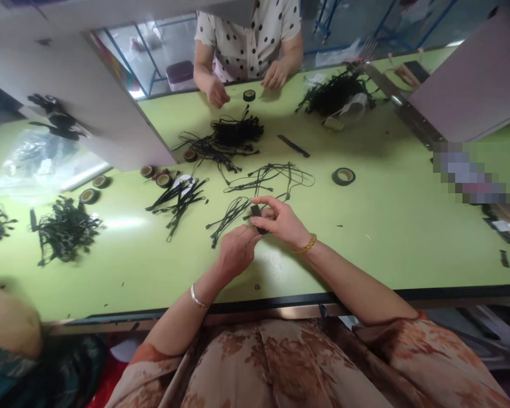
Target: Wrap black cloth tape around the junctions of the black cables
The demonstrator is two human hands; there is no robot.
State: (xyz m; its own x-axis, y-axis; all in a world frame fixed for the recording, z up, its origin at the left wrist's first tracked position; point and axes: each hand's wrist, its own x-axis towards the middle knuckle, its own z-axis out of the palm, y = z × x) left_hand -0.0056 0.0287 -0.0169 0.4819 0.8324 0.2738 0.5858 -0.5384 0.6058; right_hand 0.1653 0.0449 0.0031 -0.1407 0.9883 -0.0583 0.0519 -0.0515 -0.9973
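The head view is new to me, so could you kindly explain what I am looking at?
Of course. There is no robot here: the single picture comes from a camera worn on a person's head, looking forward and down at their own bare hands. The right hand holds a small black piece; the left hand is right beside it, though its grip is hidden. Both are above a green table. Just beyond them lie loose black cables, with a dark heap to the left and a roll of tape to the right. Across the table sits another person in a dotted top.
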